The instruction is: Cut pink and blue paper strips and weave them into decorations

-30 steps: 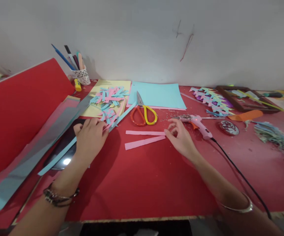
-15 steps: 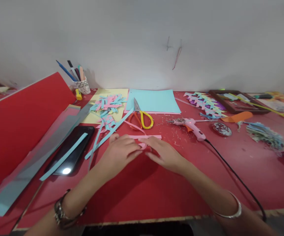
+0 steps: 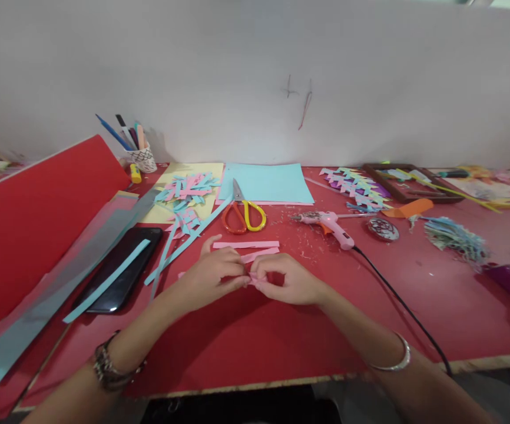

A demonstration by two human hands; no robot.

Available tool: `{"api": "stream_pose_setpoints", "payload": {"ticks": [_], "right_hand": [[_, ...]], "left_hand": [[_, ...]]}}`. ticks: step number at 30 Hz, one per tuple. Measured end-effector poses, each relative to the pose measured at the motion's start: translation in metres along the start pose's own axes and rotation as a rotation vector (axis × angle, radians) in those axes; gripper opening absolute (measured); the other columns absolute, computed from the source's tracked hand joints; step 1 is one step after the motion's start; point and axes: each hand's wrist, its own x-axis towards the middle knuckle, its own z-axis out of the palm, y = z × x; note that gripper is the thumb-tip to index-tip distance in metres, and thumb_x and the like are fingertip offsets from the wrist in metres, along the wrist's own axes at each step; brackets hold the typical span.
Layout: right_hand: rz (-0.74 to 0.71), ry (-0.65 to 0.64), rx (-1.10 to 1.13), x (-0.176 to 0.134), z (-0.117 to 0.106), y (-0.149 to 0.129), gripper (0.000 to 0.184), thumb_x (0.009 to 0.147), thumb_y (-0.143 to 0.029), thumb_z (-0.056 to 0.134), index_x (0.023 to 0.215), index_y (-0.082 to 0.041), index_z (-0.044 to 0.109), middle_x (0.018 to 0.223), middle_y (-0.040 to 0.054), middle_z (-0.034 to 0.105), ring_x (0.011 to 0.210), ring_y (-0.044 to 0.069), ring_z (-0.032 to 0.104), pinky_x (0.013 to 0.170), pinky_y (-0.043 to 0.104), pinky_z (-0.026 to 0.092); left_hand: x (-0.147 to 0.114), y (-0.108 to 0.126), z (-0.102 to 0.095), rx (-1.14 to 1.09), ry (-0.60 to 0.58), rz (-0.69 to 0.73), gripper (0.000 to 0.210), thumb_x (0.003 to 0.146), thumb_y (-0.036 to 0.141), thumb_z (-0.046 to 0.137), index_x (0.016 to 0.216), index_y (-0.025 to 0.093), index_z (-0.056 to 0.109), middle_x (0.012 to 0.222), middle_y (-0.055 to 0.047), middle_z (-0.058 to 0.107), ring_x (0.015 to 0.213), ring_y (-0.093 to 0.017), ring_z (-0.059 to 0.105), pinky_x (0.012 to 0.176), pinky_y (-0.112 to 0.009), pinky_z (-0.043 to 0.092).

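Over the red table, my left hand [image 3: 217,275] and my right hand [image 3: 288,278] meet fingertip to fingertip. Both pinch a small piece of pink paper strip [image 3: 255,279], mostly hidden by the fingers. Just beyond them a flat pink paper strip [image 3: 246,244] lies crosswise, and a second pink strip [image 3: 261,254] slants in front of it. Scissors [image 3: 242,212] with one red and one yellow handle rest farther back, blades pointing to the wall. Long blue paper strips [image 3: 193,238] run diagonally beside my left hand.
A pink glue gun [image 3: 328,222] with a black cord lies right of centre. To the left, a phone [image 3: 120,268] carries a blue strip. Cut paper pieces [image 3: 188,191] are heaped near blue sheets [image 3: 266,182]. A pen cup [image 3: 142,158] stands by the wall.
My hands have drawn closer together, and the right fingers have closed in a pinch on the pink strip. The pink strips behind have shifted, one now slanting. The whole view has turned slightly right.
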Motion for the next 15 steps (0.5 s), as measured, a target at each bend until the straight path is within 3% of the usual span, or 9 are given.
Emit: {"api": "stream_pose_setpoints", "payload": {"ticks": [4, 7, 15], "right_hand": [[0.097, 0.140, 0.061, 0.001, -0.004, 0.004, 0.022, 0.075, -0.023, 0.045, 0.055, -0.020, 0.036, 0.061, -0.0019, 0.048, 0.060, 0.009, 0.045, 0.061, 0.022, 0.039], [0.162, 0.208, 0.090, 0.001, -0.007, 0.008, 0.025, 0.075, -0.025, 0.046, 0.053, -0.019, 0.036, 0.057, -0.0026, 0.046, 0.056, 0.009, 0.044, 0.058, 0.021, 0.037], [0.354, 0.233, 0.099, 0.001, -0.008, 0.012, 0.027, 0.074, -0.027, 0.045, 0.049, -0.018, 0.045, 0.047, -0.0043, 0.047, 0.044, 0.006, 0.043, 0.048, 0.019, 0.034]], "left_hand": [[0.000, -0.001, -0.003, -0.062, 0.008, -0.048, 0.027, 0.082, 0.033, 0.042, 0.065, 0.021, 0.058, 0.068, 0.000, 0.063, 0.067, -0.013, 0.055, 0.074, -0.028, 0.038], [0.001, 0.001, -0.004, -0.198, -0.020, -0.164, 0.030, 0.084, 0.034, 0.036, 0.064, 0.019, 0.052, 0.062, 0.000, 0.060, 0.059, -0.013, 0.055, 0.058, -0.023, 0.037], [0.005, 0.000, -0.004, -0.469, -0.082, -0.303, 0.030, 0.084, 0.036, 0.036, 0.063, 0.018, 0.046, 0.057, 0.005, 0.051, 0.041, -0.006, 0.045, 0.047, -0.019, 0.034]]}}
